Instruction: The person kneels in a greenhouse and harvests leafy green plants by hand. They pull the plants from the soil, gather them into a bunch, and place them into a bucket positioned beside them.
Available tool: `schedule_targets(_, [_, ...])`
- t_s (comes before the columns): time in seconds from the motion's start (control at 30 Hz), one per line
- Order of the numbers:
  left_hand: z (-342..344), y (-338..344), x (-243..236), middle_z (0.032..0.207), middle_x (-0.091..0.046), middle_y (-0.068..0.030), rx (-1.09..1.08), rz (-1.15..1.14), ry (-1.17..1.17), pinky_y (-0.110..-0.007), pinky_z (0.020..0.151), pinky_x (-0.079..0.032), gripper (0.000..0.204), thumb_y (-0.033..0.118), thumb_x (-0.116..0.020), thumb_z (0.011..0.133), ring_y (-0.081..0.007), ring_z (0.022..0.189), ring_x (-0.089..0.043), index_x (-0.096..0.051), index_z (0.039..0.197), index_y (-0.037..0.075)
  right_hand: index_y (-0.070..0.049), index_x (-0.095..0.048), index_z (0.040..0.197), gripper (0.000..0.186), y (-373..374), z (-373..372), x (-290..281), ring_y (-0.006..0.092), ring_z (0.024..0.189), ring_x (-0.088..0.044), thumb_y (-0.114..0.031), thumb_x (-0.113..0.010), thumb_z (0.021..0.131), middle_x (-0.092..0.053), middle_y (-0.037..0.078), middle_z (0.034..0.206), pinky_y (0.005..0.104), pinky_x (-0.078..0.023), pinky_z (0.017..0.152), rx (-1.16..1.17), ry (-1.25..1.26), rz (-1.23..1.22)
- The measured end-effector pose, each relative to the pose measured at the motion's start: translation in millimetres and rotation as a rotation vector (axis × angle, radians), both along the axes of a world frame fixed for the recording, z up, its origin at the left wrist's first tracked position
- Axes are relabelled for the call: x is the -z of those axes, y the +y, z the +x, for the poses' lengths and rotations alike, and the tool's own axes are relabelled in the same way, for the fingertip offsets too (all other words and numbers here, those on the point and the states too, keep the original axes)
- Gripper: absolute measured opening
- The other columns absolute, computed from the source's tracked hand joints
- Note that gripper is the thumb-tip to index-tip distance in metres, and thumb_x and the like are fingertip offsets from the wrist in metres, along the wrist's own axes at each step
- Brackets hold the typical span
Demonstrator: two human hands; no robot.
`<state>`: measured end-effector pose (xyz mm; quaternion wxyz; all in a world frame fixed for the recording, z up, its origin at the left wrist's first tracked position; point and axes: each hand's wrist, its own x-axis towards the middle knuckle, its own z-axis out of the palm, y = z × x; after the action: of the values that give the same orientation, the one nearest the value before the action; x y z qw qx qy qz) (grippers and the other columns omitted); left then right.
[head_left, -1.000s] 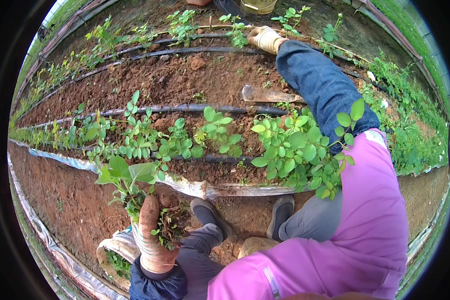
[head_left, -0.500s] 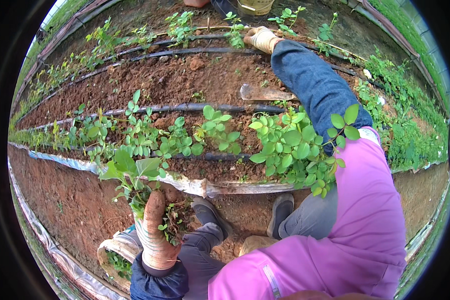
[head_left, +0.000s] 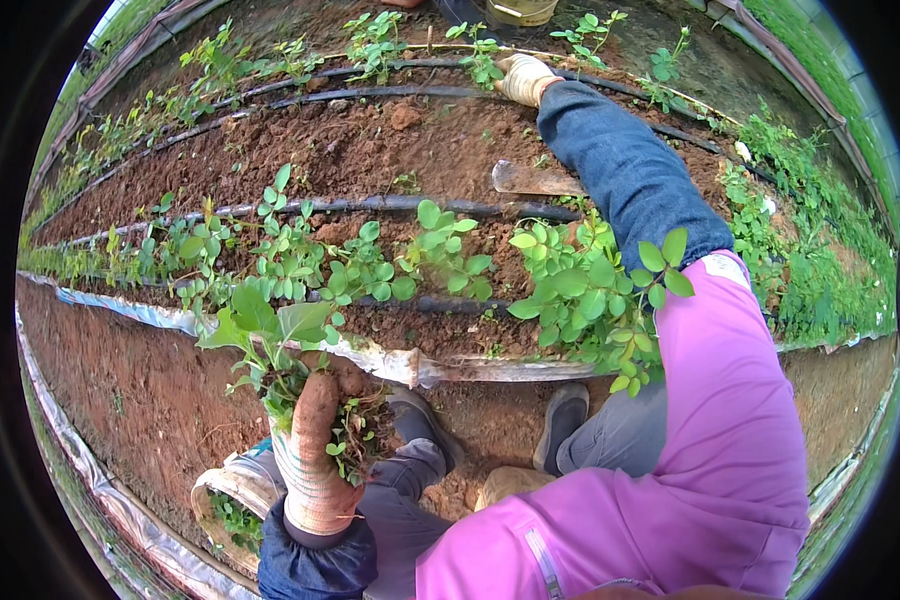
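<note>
My left hand (head_left: 316,450), in a soiled striped glove, is closed round a bunch of pulled weeds (head_left: 255,330) with broad green leaves and soil-covered roots. It hovers above the path, beside a pale bucket (head_left: 208,500) with greens inside. My right arm stretches across the bed. At its end my gloved right hand (head_left: 526,80) is low at the soil, fingers curled in, just right of a small leafy plant (head_left: 482,64) in the far row. What those fingers grip, if anything, is hidden. A flat, dirt-stained blade-like tool (head_left: 538,180) lies on the soil beside my right forearm.
Black drip hoses (head_left: 400,203) run along the bed between rows of young plants. A leafy bush (head_left: 580,290) stands under my right arm. White sheeting (head_left: 390,366) edges the bed before my shoes (head_left: 565,425). Another bucket (head_left: 523,12) sits beyond, near a partly visible person.
The view has shifted slightly, and the far plants sit a little higher in the picture. My right hand stays low by the small plant; the left still holds the weeds.
</note>
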<state>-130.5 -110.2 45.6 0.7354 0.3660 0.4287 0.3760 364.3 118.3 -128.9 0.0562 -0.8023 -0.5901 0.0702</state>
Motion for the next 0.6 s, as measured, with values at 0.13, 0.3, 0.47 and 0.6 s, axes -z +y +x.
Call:
schedule_targets(0.13, [-0.1, 2.6, -1.1, 0.095, -0.056, 0.0014, 0.034, 0.019, -0.017, -0.029, 0.073, -0.047, 0.027, 0.033, -0.062, 0.092, -0.0122, 0.088, -0.055, -0.057, 0.104, 0.009, -0.004, -0.067, 0.110, 0.033, -5.7, 23.1, 9.1, 0.0205, 0.080, -0.065, -0.028, -0.067, 0.086, -0.070, 0.011, 0.093, 0.0349, -0.051, 0.073, 0.041, 0.288, 0.104])
schedule_targets(0.3, [0.7, -0.1, 1.4, 0.094, -0.057, 0.0017, -0.013, -0.012, -0.003, -0.030, 0.075, -0.050, 0.028, 0.032, -0.063, 0.091, -0.0132, 0.088, -0.057, -0.058, 0.106, 0.009, -0.005, -0.070, 0.098, 0.024, -28.1, 5.0, -8.3, 0.0130, 0.063, -0.058, -0.025, -0.068, 0.085, -0.067, 0.004, 0.082, 0.0291, -0.048, 0.060, 0.154, 0.859, 0.254])
schedule_targets(0.47, [6.3, -0.6, 2.2, 0.093, -0.062, 0.0019, -0.057, -0.020, 0.027, -0.031, 0.074, -0.051, 0.028, 0.032, -0.064, 0.090, -0.0134, 0.086, -0.061, -0.061, 0.105, 0.009, -0.004, -0.065, 0.119, 0.041, -34.8, 2.7, -14.8, 0.0211, 0.099, -0.064, -0.022, -0.070, 0.083, -0.069, 0.011, 0.110, 0.0333, -0.049, 0.089, -0.099, 0.488, 0.177])
schedule_targets(0.6, [6.6, 0.7, 8.5, 0.095, -0.064, 0.0017, -0.072, -0.006, 0.032, -0.032, 0.073, -0.053, 0.029, 0.031, -0.064, 0.090, -0.0140, 0.085, -0.062, -0.062, 0.109, 0.008, -0.007, -0.065, 0.118, 0.045, -15.4, -14.7, -21.6, 0.0303, 0.105, -0.064, -0.030, -0.069, 0.080, -0.067, 0.016, 0.112, 0.0387, -0.049, 0.092, -0.061, 0.046, 0.029])
